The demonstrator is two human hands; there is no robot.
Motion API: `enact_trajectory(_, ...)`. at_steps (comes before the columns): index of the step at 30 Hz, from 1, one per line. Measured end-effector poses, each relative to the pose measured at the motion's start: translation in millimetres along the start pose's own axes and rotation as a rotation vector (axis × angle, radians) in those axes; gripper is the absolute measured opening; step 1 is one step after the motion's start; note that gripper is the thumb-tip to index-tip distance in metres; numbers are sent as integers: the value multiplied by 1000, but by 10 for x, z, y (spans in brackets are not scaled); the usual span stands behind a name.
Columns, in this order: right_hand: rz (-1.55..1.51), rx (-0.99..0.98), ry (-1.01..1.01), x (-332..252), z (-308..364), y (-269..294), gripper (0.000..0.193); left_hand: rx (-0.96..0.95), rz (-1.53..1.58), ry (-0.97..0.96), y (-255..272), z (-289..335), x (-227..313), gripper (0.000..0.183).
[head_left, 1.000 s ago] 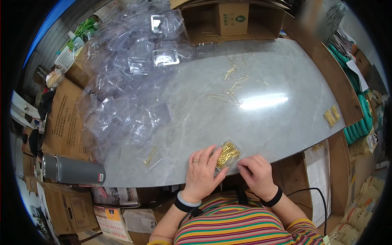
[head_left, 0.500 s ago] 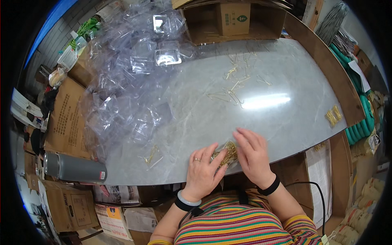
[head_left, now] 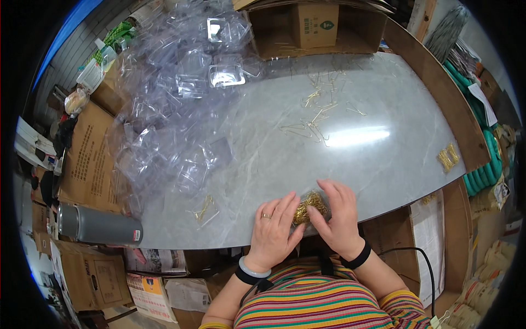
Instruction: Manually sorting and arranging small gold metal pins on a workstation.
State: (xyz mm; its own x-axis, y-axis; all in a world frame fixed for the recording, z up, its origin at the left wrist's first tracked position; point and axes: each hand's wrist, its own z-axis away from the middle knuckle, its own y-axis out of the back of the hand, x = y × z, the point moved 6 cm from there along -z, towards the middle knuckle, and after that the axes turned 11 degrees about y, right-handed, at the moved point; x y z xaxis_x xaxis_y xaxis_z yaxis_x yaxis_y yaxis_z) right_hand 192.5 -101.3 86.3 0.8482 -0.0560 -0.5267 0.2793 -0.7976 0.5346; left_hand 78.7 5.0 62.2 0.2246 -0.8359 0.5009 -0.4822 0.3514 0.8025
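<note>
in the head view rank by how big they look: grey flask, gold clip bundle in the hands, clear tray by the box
1. grey flask
2. clear tray
3. gold clip bundle, partly hidden by the hands, so unsure against the tray

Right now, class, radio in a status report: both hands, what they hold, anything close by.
Left hand and right hand both pressed around small clear pack of gold clips at table edge. Loose gold clips farther up. Clear plastic packs piled left.

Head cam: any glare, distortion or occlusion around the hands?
Head view: bright glare streak on the grey marble tabletop, clear of the hands; fisheye bends the table edges; left hand and right hand partly cover the clear pack of gold clips.
</note>
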Motion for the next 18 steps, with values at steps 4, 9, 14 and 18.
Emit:
enact_trajectory(4, 44, -104, 110, 47, -5, -113, 21, -8, -32, -13, 3, 5, 11, 58)
enact_trajectory(9, -47, -53, 19, 100, 55, -79, 21, -4, -15, -16, 7, -6, 19, 59)
enact_trajectory(14, 26, -148, 20, 46, 118, -80, 27, -12, -12, -1, -8, 6, -1, 59)
enact_trajectory(18, -11, -164, -21, 77, 193, -102, 34, -8, -19, -10, -1, -16, 14, 59)
